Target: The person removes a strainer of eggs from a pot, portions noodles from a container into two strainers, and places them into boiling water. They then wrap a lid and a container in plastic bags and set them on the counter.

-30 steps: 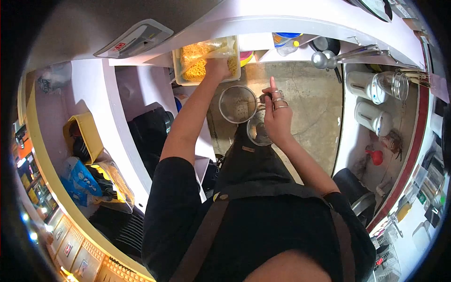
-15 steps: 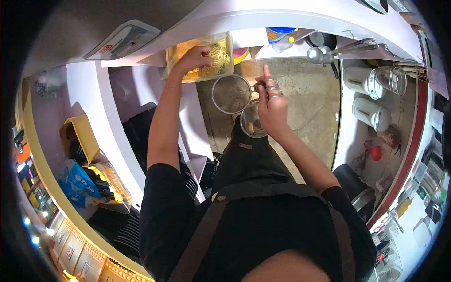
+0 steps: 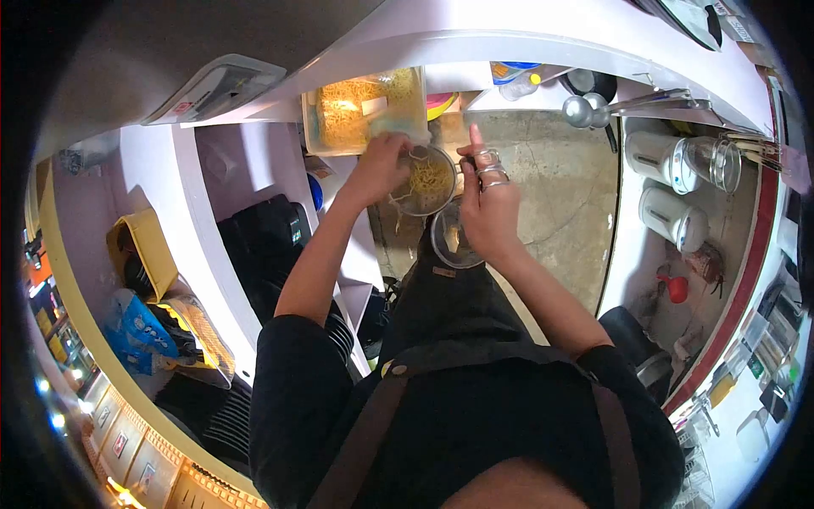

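Note:
My left hand (image 3: 386,165) is at the left rim of a round wire strainer (image 3: 447,197), its fingers bent, with noodles (image 3: 428,178) lying in the mesh and some strands hanging near the rim. Whether the fingers still hold strands is hard to see. Closed round the strainer handles, my right hand (image 3: 492,199) has its index finger stretched out. A second strainer (image 3: 454,246) hangs below the first, nearer my apron. Just beyond my left hand is a clear plastic container (image 3: 318,140) of yellow noodles.
Two ladles (image 3: 585,110) lie at the upper right, near a dark pan (image 3: 600,83). White lidded canisters (image 3: 666,212) and a red scoop (image 3: 676,288) are on the right. A yellow bin (image 3: 153,254) and a blue bag (image 3: 140,327) are on the left.
My left hand has moved from the noodle container down and right to the upper strainer, which now has noodles in it. My right hand still grips the strainers.

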